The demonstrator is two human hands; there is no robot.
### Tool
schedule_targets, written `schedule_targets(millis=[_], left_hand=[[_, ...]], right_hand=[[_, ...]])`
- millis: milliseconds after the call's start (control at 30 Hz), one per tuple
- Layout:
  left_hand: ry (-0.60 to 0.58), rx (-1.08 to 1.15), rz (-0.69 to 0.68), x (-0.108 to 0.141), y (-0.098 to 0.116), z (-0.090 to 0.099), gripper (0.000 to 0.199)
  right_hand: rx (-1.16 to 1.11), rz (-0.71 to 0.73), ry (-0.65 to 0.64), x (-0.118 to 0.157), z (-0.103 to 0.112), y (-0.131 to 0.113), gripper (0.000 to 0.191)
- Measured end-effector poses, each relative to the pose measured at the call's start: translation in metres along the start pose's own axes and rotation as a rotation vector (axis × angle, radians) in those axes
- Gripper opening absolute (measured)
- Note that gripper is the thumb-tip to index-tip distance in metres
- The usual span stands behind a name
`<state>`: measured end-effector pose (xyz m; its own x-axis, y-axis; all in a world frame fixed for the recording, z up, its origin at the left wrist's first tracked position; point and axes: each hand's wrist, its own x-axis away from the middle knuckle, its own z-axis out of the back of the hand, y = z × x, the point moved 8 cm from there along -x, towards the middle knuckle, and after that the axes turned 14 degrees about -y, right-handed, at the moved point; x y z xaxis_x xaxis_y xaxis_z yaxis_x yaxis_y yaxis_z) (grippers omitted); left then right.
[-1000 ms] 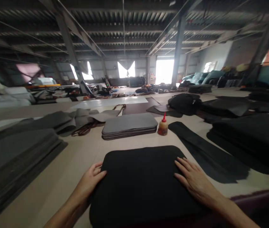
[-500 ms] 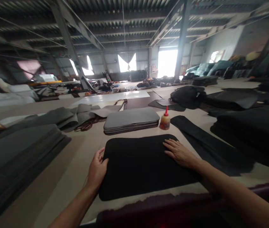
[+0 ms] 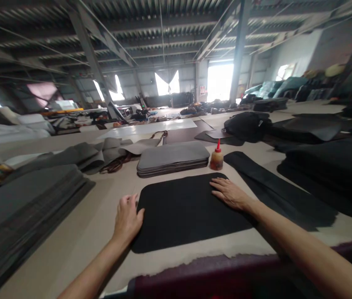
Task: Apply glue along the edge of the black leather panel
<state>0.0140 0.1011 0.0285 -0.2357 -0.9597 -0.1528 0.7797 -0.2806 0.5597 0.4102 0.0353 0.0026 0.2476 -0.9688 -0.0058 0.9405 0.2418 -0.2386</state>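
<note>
A black rounded-corner sheet [image 3: 182, 216] lies flat on the table in front of me. My left hand [image 3: 128, 220] is at its left edge, the thumb on the border and the other fingers curved but apart just outside it. Across the sheet's upper right corner rests my right hand [image 3: 230, 194], palm down with fingers spread. Just beyond the sheet is a neat stack of grey rounded panels [image 3: 174, 155]. A squeeze bottle with a red nozzle [image 3: 216, 158] and brownish contents stands to the right of that stack.
Thick piles of dark sheets stand at the left [image 3: 33, 199] and right [image 3: 325, 174]. A long black strip [image 3: 275, 191] lies beside my right arm. Loose grey pieces [image 3: 70, 155] and a black bundle [image 3: 247, 126] are farther back. Torn-edged paper [image 3: 176, 265] covers the near table edge.
The black sheet has shifted slightly away from me, its near edge now farther from the table edge. My left hand has turned a little; my right hand has slid slightly left and forward.
</note>
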Motion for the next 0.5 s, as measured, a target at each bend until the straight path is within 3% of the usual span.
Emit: schedule_targets(millis=[67, 133, 200, 300, 400, 500], left_hand=[[0.013, -0.093, -0.124, 0.019, 0.029, -0.005, 0.048], [-0.052, -0.142, -0.325, 0.040, 0.070, -0.020, 0.044], [-0.185, -0.128, -0.525, 0.062, 0.113, -0.044, 0.046], [-0.456, -0.129, -0.662, 0.085, 0.159, -0.086, 0.054], [-0.611, -0.155, -0.683, 0.089, 0.173, -0.118, 0.062], [-0.599, -0.174, -0.734, 0.081, 0.167, -0.131, 0.058]], right_hand=[[-0.085, -0.022, 0.058, -0.002, 0.006, 0.009, 0.046], [-0.188, -0.104, 0.152, -0.004, 0.013, 0.026, 0.043], [-0.301, -0.247, 0.267, -0.008, 0.021, 0.050, 0.044], [-0.465, -0.453, 0.412, -0.015, 0.026, 0.084, 0.047], [-0.586, -0.556, 0.482, -0.029, 0.028, 0.104, 0.049], [-0.648, -0.597, 0.498, -0.042, 0.029, 0.114, 0.062]])
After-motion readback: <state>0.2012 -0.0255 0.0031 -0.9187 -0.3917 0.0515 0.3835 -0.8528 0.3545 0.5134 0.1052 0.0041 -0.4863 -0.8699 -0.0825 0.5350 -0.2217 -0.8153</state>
